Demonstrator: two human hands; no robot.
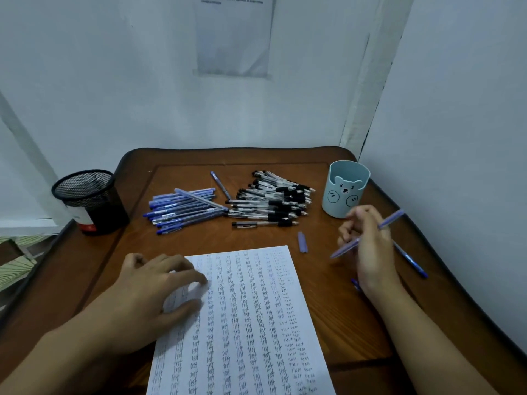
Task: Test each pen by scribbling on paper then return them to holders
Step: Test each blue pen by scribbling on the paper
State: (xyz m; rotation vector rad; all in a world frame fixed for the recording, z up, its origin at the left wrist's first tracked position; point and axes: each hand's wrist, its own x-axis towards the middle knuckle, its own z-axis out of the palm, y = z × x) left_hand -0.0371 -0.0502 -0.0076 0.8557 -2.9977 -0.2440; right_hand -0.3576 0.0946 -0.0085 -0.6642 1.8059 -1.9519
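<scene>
Furthest left, the mesh cup [85,195] stood at the table's [328,337] edge, with no pens sticking out of it. Next, the left hand [159,289] lay on the near-left part of the paper [248,323], fingers loosely spread and pressing the sheet, gripping nothing. Beyond it the blue pens [185,209] lay in a heap, and just right of them the black pens [273,201] lay in another, both outside the holders. The paper was almost full of small rows reading "test", with some white left along its right margin. A loose cap [302,242] lay on the wood between the paper's far corner and the bear cup [345,189]. The right hand [368,246] hovered off the paper's right side, fingers curled round a blue pen [346,248] whose lower end pointed toward the sheet. A spare pen [413,263] lay on the table beneath that hand.

The step in hand looked like bringing the pen over for its scribble. Done well, the left hand would pin the sheet flat, the tip would land on a blank spot by the margin, and the stroke would be short and light. The cap, likely this pen's, wanted pressing back on before the pen went to a holder.
</scene>
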